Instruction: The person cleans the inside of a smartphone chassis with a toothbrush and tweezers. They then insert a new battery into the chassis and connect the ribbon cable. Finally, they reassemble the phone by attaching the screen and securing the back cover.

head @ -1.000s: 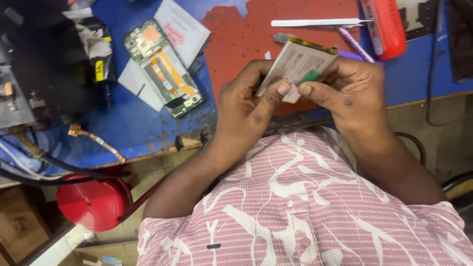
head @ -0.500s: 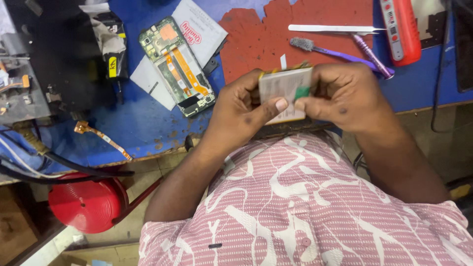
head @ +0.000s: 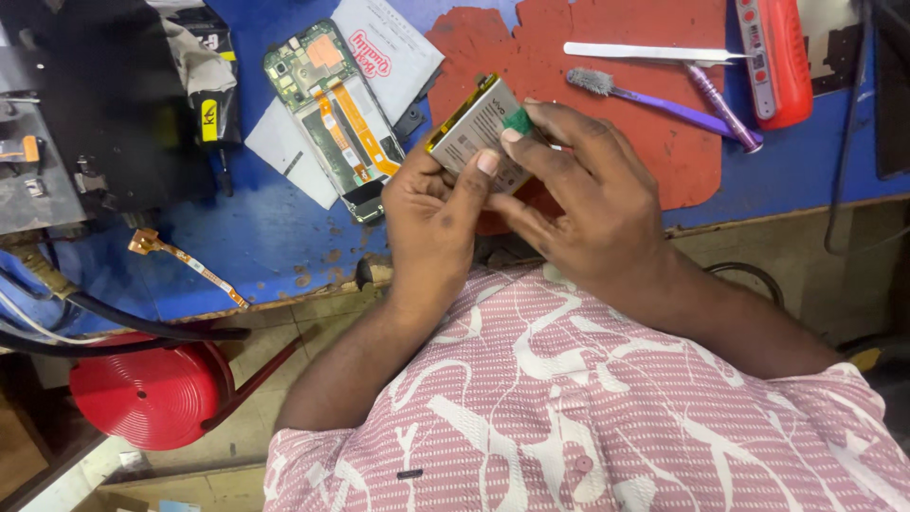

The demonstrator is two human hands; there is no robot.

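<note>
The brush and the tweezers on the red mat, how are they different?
The brush is purple with a tuft of grey bristles at one end; the tweezers are plain silvery-white metal narrowing to a point. The brush lies slanted across the red mat; the tweezers lie almost level above it. The brush reaches past the mat's edge onto the blue table. Both are long, thin tools lying flat, untouched by either hand.

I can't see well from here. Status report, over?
Left hand and right hand both grip the phone battery. Opened phone lies apart, on the blue bench.
</note>
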